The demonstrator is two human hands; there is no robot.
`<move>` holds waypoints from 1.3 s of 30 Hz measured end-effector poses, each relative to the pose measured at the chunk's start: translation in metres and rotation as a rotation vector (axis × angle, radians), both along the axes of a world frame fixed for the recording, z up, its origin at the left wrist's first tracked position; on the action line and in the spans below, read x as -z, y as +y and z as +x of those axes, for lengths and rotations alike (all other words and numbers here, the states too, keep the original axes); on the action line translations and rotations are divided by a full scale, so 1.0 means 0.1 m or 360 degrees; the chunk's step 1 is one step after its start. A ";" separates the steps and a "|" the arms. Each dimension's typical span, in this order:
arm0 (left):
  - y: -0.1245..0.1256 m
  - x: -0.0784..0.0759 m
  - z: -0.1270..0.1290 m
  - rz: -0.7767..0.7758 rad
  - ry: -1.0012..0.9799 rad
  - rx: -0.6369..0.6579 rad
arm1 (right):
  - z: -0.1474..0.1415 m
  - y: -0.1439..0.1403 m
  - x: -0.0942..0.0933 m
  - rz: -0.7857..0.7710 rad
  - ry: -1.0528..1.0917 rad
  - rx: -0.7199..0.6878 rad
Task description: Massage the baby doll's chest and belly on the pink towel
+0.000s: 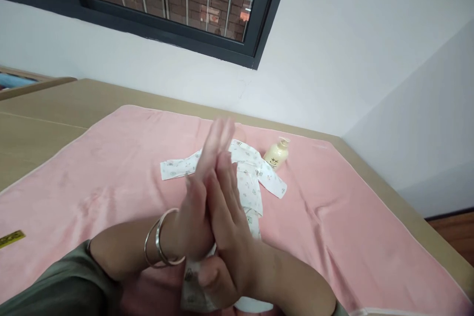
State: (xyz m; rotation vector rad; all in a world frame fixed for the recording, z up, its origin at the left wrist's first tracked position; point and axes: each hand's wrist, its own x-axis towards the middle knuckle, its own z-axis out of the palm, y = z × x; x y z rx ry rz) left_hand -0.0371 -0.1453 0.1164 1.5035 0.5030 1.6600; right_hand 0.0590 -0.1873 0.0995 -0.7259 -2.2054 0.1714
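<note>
My left hand [198,202], with bangles on its wrist, is raised palm to palm against my right hand [231,222]. Fingers on both hands are stretched out, and the left ones are blurred by motion. Nothing shows between the palms, though their inner sides are hidden. Below and behind them, a small white printed baby outfit [249,185] lies spread with its sleeves out to both sides. My hands and forearms cover much of its middle. A cream-coloured pump bottle [277,154] stands beside the right-hand sleeve.
A pink blanket [340,197] with some wrinkles covers most of the wooden surface [85,101]. A yellow strip with dark markings [12,239] lies at the left edge. Behind are a white wall [314,59] and a dark-framed window [237,48] with bars.
</note>
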 end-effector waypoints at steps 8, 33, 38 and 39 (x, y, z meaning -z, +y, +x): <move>1.07 0.10 -0.27 -0.0092 0.0022 -0.0276 | 0.18 0.18 -0.22 -0.0342 0.0211 0.0143; 1.62 1.46 0.30 -0.0315 0.0883 -0.0661 | 0.67 1.47 0.70 -0.0637 -0.0657 0.0844; 1.60 1.46 0.31 -0.0235 0.0994 -0.0717 | 0.87 1.62 0.76 -0.0695 -0.0449 0.0758; 1.59 1.45 0.31 -0.0205 0.1038 -0.0728 | 0.91 1.63 0.75 -0.0724 -0.0432 0.0848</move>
